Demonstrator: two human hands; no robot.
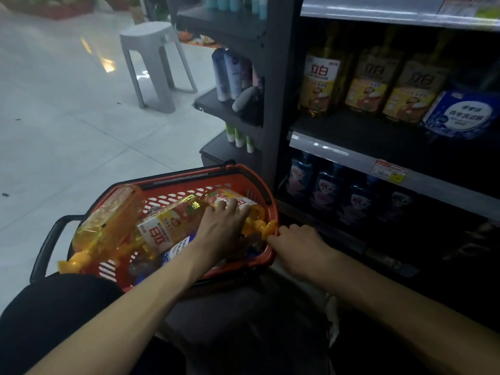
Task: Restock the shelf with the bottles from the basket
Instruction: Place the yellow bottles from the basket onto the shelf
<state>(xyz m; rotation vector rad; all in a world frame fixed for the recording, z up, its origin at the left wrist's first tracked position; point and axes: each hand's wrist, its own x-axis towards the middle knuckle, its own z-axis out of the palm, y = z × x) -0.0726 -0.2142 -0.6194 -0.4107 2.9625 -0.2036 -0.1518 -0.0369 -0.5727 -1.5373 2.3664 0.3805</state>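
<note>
A red basket (pixel 244 178) stands on the floor beside the shelf, holding yellow detergent bottles lying on their sides. My left hand (pixel 223 231) rests on the rightmost yellow bottle (pixel 251 209), fingers spread over its body. My right hand (pixel 300 246) is at the basket's right rim, its fingers pinching that bottle's orange pump cap (pixel 266 228). Another yellow bottle (pixel 108 226) lies along the basket's left side, and a third (pixel 170 223) lies in the middle. Matching yellow bottles (pixel 320 82) stand on the middle shelf (pixel 332 150).
A blue and white pack (pixel 462 115) sits right of the shelf's yellow bottles. Dark blue bottles (pixel 328 190) fill the lower shelf. An end rack (pixel 235 74) holds tubes and bottles. A grey stool (pixel 155 63) stands on the tiled floor behind the basket.
</note>
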